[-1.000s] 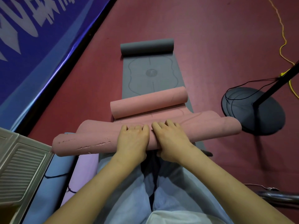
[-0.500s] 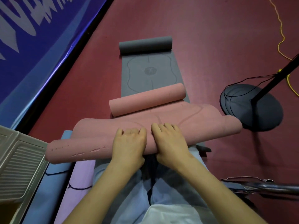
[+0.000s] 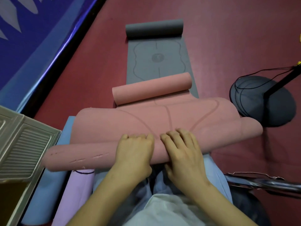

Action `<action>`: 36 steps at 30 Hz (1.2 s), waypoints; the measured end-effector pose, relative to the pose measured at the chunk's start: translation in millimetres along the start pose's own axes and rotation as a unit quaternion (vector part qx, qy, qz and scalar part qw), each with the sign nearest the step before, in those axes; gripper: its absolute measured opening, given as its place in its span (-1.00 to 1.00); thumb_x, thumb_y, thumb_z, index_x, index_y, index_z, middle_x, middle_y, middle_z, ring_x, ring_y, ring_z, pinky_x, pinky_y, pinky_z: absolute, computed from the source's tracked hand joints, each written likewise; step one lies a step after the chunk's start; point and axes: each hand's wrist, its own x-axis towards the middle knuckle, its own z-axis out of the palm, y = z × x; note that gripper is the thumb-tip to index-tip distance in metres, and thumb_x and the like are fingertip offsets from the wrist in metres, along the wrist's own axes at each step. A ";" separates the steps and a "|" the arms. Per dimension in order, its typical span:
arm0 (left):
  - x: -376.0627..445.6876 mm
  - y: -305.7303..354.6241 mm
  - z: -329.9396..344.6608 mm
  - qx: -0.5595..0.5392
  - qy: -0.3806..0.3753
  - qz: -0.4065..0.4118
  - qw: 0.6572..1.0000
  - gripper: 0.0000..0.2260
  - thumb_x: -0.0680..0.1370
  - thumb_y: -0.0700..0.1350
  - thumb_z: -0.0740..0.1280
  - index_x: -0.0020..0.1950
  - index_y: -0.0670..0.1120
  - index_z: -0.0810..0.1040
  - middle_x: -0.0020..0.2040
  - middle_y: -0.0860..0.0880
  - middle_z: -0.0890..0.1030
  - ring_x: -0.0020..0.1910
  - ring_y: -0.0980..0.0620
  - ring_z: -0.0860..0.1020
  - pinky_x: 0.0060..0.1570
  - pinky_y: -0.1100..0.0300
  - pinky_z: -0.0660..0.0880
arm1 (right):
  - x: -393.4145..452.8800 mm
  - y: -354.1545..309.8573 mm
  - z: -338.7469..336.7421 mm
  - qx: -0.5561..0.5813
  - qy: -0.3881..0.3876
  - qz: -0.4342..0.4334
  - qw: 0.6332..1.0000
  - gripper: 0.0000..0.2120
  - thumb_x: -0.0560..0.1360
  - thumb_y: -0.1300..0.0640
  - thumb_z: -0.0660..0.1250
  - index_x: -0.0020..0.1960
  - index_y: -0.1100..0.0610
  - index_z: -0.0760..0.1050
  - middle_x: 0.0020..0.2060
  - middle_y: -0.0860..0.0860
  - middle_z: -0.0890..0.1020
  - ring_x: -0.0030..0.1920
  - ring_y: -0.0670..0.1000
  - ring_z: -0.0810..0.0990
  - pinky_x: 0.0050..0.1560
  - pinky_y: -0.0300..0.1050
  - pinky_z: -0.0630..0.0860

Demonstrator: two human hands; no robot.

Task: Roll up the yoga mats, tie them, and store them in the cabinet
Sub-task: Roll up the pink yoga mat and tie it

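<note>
Dim, soft focus, wide-angle edge distortion

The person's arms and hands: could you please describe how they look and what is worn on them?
Both forearms are bare, with no sleeves in view. The left hand and right hand wear no gloves, and no rings, watch or bracelets show.
</note>
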 end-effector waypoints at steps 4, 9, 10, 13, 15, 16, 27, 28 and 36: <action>6.9 -3.1 -3.2 -0.017 -0.023 0.000 1.000 -0.59 0.40 -0.13 0.40 0.19 0.00 0.35 0.15 -0.01 0.58 0.13 -0.11 0.58 0.11 0.05 0.34 | 14.2 5.6 4.4 -0.046 -0.020 -0.005 0.999 -0.49 0.07 0.27 0.36 0.04 0.11 0.56 -0.11 0.04 0.57 -0.12 0.20 0.48 -0.01 0.07 0.43; 6.9 0.3 -0.8 -0.036 0.001 -0.039 0.999 -0.61 0.40 -0.11 0.38 0.17 0.03 0.35 0.15 0.01 0.55 0.16 -0.08 0.51 0.08 0.06 0.31 | 33.4 11.9 1.0 -0.070 -0.074 -0.028 0.994 -0.44 -0.06 0.19 0.40 -0.03 0.06 0.52 -0.20 -0.01 0.56 -0.18 0.15 0.52 -0.10 0.01 0.48; 5.3 1.9 0.9 -0.042 0.019 -0.043 0.998 -0.63 0.40 -0.11 0.38 0.14 0.03 0.34 0.14 0.00 0.52 0.17 -0.08 0.48 0.08 0.07 0.30 | 37.2 12.3 -1.4 -0.075 -0.088 -0.032 0.993 -0.42 -0.08 0.17 0.42 -0.04 0.05 0.52 -0.21 -0.02 0.56 -0.19 0.14 0.54 -0.12 0.00 0.48; 2.3 4.5 9.4 -0.057 0.094 -0.049 0.993 -0.59 0.29 -0.10 0.42 0.05 0.02 0.33 0.05 -0.05 0.38 0.08 -0.11 0.34 -0.05 0.06 0.19 | 52.3 8.8 -16.9 -0.091 -0.167 -0.053 0.980 -0.46 0.09 0.14 0.46 0.06 0.02 0.46 -0.07 -0.02 0.58 -0.04 0.13 0.57 -0.05 -0.04 0.36; 2.6 5.8 17.1 -0.049 0.135 -0.042 0.989 -0.53 0.21 -0.12 0.44 0.05 -0.01 0.36 -0.01 -0.08 0.36 -0.02 -0.11 0.32 -0.11 0.04 0.18 | 65.2 8.6 -27.3 -0.077 -0.226 -0.066 0.969 -0.48 0.26 0.13 0.43 0.20 0.01 0.40 0.08 -0.01 0.56 0.11 0.12 0.54 0.08 -0.03 0.35; 3.9 5.6 19.0 -0.048 0.153 -0.037 0.986 -0.49 0.15 -0.13 0.46 0.04 -0.03 0.36 -0.05 -0.08 0.38 -0.07 -0.12 0.34 -0.13 0.03 0.22 | 72.7 8.9 -31.6 -0.071 -0.255 -0.066 0.962 -0.48 0.29 0.13 0.42 0.22 0.01 0.38 0.11 -0.01 0.56 0.15 0.12 0.54 0.12 -0.03 0.37; 8.6 7.2 37.9 0.039 0.215 -0.030 0.975 -0.66 0.35 -0.27 0.25 0.11 -0.25 0.53 -0.14 -0.19 0.47 -0.17 -0.21 0.45 -0.03 -0.10 0.46 | 111.1 13.9 -37.2 -0.050 -0.391 -0.058 0.917 -0.41 0.27 0.10 0.56 0.22 0.04 0.38 0.03 -0.02 0.59 0.04 0.09 0.58 -0.09 -0.10 0.38; 12.1 5.6 38.4 0.045 0.220 -0.024 0.974 -0.70 0.36 -0.27 0.26 0.08 -0.24 0.54 -0.17 -0.17 0.47 -0.20 -0.19 0.45 -0.09 -0.07 0.44 | 109.2 15.0 -35.0 -0.048 -0.377 -0.054 0.923 -0.37 0.26 0.09 0.57 0.23 0.05 0.35 0.05 0.00 0.61 0.06 0.11 0.59 -0.08 -0.08 0.38; 35.8 -7.3 3.6 0.011 0.041 0.006 0.999 -0.34 0.23 0.14 0.64 0.15 -0.13 0.46 -0.03 -0.12 0.60 -0.08 -0.14 0.59 -0.05 0.01 0.39 | 84.3 19.9 -26.4 -0.062 -0.207 -0.073 0.974 -0.43 0.24 0.04 0.46 0.17 -0.01 0.28 0.12 -0.01 0.36 0.10 0.10 0.35 -0.05 -0.03 0.21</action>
